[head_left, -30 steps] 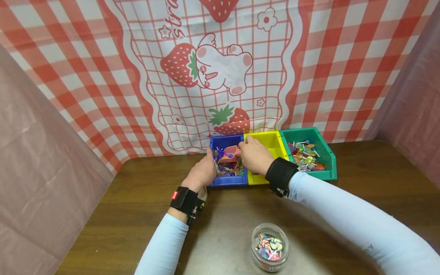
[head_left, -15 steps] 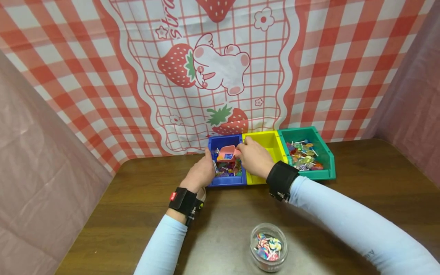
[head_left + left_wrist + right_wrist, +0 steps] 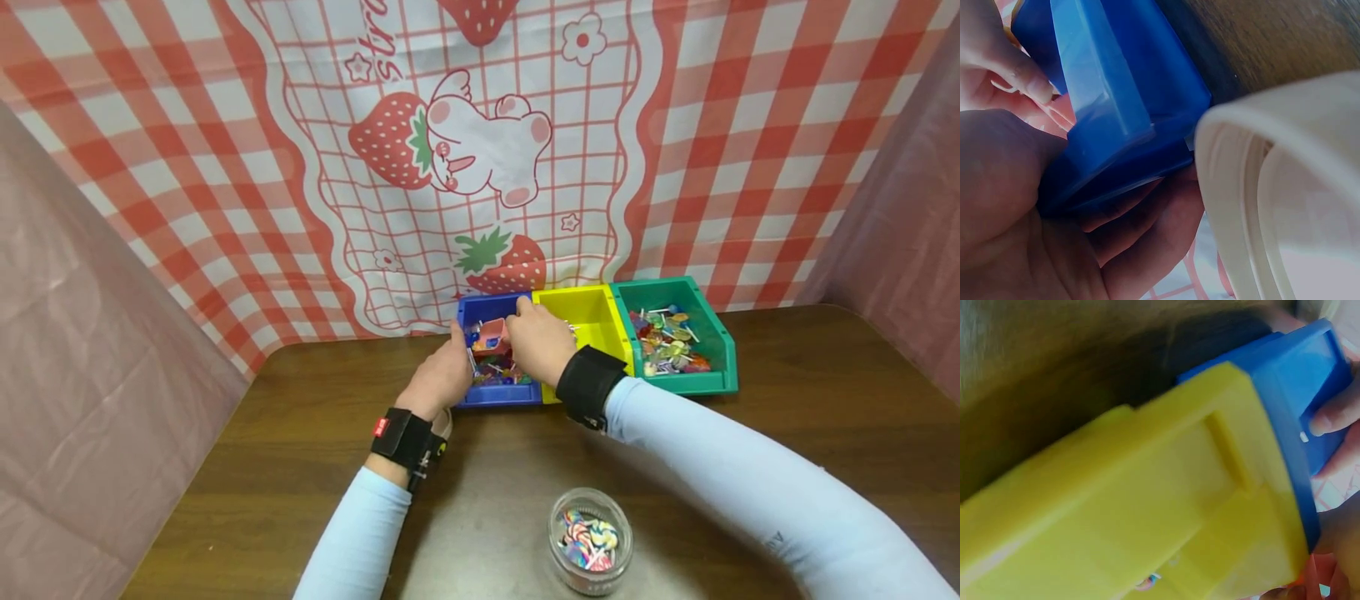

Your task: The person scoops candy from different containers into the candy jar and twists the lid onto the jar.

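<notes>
Behind, checked cloth: upper frame.
Yellow bin: right of centre, partly masked by the right hand.
Blue bin, green bin: candies in both.
Glass jar: lollipops inside, lower frame.
Pink scoop: candy-laden, within the blue bin at centre, pinched by the right hand.
Left hand: thumb and fingers clasping the blue bin's side.

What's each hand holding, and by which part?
Right hand: the pink scoop, seemingly by its handle end, which the fingers cover. Left hand: the blue bin, by its outer side wall.
</notes>
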A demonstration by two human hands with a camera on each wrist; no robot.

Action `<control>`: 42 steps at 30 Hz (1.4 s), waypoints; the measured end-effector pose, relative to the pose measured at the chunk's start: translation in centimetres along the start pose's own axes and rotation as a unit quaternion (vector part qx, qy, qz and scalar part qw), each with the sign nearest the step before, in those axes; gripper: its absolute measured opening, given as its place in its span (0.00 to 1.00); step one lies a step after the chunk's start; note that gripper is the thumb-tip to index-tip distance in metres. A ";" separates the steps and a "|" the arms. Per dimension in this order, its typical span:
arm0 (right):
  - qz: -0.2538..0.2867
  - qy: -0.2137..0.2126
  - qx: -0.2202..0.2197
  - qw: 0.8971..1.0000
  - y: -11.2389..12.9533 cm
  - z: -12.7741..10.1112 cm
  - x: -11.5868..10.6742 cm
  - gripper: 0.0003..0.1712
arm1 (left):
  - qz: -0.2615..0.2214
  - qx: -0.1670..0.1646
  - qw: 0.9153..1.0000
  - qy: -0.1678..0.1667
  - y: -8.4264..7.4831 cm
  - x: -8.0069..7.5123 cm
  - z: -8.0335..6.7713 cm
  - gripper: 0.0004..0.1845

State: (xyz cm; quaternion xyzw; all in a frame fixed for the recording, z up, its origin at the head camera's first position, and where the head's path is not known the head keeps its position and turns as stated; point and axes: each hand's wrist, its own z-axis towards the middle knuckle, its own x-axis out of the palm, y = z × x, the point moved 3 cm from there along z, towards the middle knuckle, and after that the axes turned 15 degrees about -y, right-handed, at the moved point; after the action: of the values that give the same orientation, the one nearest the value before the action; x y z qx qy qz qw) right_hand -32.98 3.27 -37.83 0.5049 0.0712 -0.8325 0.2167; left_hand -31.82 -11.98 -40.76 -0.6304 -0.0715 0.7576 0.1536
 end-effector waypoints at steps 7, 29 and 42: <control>-0.012 -0.013 -0.081 0.997 -0.1 1.2 1.0 0.14 | 0.000 0.005 1.000 0.006 -0.3 0.2 -0.2 0.34; 0.221 -0.006 0.068 0.973 -4.1 -0.1 0.5 0.17 | -0.001 0.011 1.000 -0.004 -0.2 0.0 -0.2 0.35; 0.301 -0.043 0.137 0.943 -5.5 -2.0 -1.0 0.18 | -0.001 0.007 1.000 -0.003 -0.1 0.0 -0.2 0.33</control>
State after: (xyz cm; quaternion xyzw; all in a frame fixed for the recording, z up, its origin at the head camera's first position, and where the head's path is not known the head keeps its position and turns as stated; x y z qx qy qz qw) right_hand -33.33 9.11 -38.46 0.4913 -0.2086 -0.7509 0.3889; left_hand -31.65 -11.93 -40.79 -0.6271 -0.0671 0.7598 0.1583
